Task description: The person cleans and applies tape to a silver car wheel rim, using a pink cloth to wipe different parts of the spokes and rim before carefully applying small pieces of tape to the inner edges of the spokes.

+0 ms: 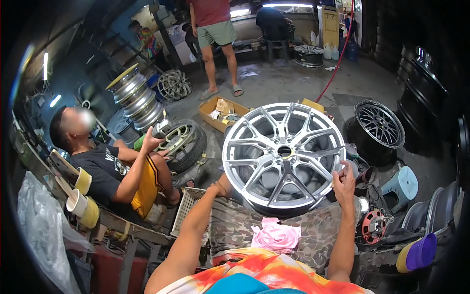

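Note:
A silver multi-spoke wheel rim (285, 172) lies tilted before me, its face up, above a camouflage cloth (316, 235) over my lap. My left hand (223, 187) is at the rim's lower left edge; its fingers are hidden there. Beside the right edge, my right hand (344, 182) is raised with its fingers bent together near the spoke end. Something small and pale seems to be between them, too small to name. On the camouflage cloth lies a crumpled pink cloth (277, 235).
At left a seated person (125, 169) holds a power tool (161, 128) over a tyred wheel (183, 147). Stacked rims (137, 98) stand behind. A cardboard box (208, 107) sits beyond my wheel. At right are a black rim (377, 122), a light blue stool (401, 186) and a red hose (338, 68).

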A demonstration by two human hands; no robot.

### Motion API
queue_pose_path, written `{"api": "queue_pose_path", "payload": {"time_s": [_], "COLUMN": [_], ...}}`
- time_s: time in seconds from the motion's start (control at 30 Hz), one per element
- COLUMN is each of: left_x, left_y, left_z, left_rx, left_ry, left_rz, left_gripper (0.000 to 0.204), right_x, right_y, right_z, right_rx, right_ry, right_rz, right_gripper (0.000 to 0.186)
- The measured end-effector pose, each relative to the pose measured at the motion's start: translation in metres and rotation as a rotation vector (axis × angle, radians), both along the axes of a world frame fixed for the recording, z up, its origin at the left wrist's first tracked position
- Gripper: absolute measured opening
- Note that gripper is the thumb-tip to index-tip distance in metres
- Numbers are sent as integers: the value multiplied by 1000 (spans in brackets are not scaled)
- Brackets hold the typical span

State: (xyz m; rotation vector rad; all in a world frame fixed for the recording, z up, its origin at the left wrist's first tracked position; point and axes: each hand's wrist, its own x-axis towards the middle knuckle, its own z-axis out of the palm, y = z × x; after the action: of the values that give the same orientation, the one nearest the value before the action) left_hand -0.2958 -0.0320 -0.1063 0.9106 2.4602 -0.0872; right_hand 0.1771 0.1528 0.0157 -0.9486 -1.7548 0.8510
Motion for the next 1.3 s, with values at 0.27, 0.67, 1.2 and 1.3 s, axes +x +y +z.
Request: {"api": "queue_pose_path", "payload": {"time_s": [0.27,0.67,1.2,1.3], "left_x": [0,-65,-138,-162], "left_y": [-30,-4,-7,-9], "left_z": [-13,-97,-222,-242], "left_rx": [-127,-87,354,509], "left_ry": [64,62,89,21], "left_rz": [125,205,-200,-160], "left_gripper": [99,68,50,51], "right_x": [0,6,8,4], "right_y": [7,2,8,8], "right_z": [-1,-3,3,11], "right_rx": [-18,-128,-312,-359], "right_ry": [174,249,184,139], "right_rz": [0,-93,-138,-161], "right_gripper": [40,34,29,26]}}
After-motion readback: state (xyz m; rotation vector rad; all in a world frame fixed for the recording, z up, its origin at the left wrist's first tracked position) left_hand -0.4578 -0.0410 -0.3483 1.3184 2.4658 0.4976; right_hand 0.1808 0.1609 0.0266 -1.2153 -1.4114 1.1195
